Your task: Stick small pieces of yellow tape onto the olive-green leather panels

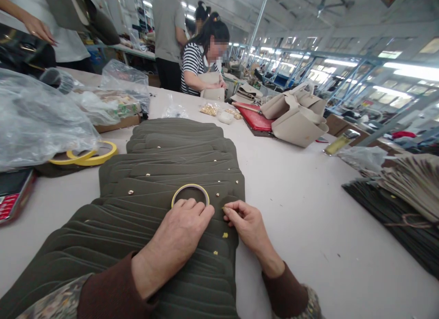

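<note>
Panels [147, 193] lie beneath left hand [176, 241] holding tape roll [190, 186] and right hand [247, 225] pinching scrap [223, 209].

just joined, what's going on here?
A person's left hand holds a roll of yellow tape over overlapping dark green panels. The right hand pinches a small yellow piece near the panels' right edge. Two yellow bits sit on nearer panels. Across the table, a co-worker handles a beige piece.

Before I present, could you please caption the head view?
Over overlapping dark panels, left hand holds a yellow tape roll, right hand a yellow scrap.
</note>
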The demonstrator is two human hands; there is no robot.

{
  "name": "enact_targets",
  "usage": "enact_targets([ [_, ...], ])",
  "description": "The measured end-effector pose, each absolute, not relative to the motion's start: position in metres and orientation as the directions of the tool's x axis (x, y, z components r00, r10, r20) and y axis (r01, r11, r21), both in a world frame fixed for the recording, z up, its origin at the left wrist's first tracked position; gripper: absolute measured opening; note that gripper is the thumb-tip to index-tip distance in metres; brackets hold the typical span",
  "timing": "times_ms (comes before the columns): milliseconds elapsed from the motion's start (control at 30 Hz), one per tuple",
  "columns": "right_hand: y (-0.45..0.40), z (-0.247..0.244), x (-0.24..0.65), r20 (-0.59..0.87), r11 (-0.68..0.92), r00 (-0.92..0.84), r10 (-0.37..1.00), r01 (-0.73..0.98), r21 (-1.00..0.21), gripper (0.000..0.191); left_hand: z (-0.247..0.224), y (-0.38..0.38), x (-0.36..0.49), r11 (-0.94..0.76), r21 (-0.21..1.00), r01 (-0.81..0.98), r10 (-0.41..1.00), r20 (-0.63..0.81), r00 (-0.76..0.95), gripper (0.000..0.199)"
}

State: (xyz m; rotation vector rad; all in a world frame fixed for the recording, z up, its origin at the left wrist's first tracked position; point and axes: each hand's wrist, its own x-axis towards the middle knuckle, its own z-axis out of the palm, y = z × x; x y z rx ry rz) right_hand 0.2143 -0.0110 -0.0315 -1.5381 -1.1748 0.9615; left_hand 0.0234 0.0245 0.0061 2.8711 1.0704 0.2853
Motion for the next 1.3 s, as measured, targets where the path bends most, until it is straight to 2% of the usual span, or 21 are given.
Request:
enact_targets([
  [133,-0.014,-0.027,0.217,-0.069,-0.114,0.220,0.973,0.200,-0.973,0.022,0.008,0.021,0.023,-0.770,0.198,0.606,0.626,0.054,0.778,0.018],
  [300,-0.021,-0.024,0.226,-0.313,-0.326,0.097,0.945,0.169,-0.930,0.023,0.003,0.021,0.020,-0.794,0.226,0.564,0.563,-0.075,0.823,0.025],
  [400,-0.026,-0.026,0.226,-0.347,-0.357,0.082,0.934,0.224,-0.907,0.020,0.003,0.024,0.019,-0.799,0.242,0.551,0.542,-0.110,0.833,0.025],
  [500,-0.029,-0.027,0.220,-0.286,-0.298,0.084,0.954,0.319,-0.900,0.017,0.005,0.025,0.019,-0.802,0.226,0.552,0.546,-0.095,0.832,0.025],
  [600,-0.029,-0.026,0.212,-0.165,-0.185,0.083,0.983,0.453,-0.872,0.014,0.004,0.024,0.019,-0.805,0.209,0.555,0.554,-0.070,0.830,0.024],
  [700,-0.027,-0.023,0.204,-0.021,-0.051,0.057,0.998,0.602,-0.797,0.015,0.002,0.023,0.019,-0.811,0.201,0.549,0.554,-0.036,0.831,0.024],
  [767,-0.026,-0.022,0.202,0.024,-0.002,0.029,0.999,0.667,-0.745,0.016,0.001,0.023,0.019,-0.813,0.195,0.548,0.555,-0.024,0.832,0.024],
  [867,-0.028,-0.021,0.204,0.033,-0.018,0.060,0.998,0.700,-0.714,0.011,0.001,0.022,0.018,-0.809,0.197,0.554,0.561,-0.023,0.828,0.024],
  [967,-0.034,-0.020,0.212,0.018,-0.079,0.144,0.989,0.637,-0.767,0.013,0.003,0.022,0.018,-0.807,0.201,0.555,0.563,-0.022,0.826,0.023],
  [1033,-0.039,-0.020,0.215,0.049,-0.034,0.115,0.992,0.625,-0.780,0.006,0.003,0.022,0.018,-0.807,0.194,0.558,0.564,-0.023,0.825,0.023],
  [1167,-0.043,-0.026,0.211,0.189,0.146,-0.026,0.982,0.740,-0.656,0.011,0.001,0.022,0.018,-0.806,0.185,0.562,0.568,-0.023,0.823,0.023],
  [1300,-0.037,-0.034,0.203,0.231,0.165,-0.043,0.972,0.824,-0.542,0.015,-0.001,0.022,0.018,-0.805,0.208,0.556,0.565,-0.020,0.825,0.021],
])
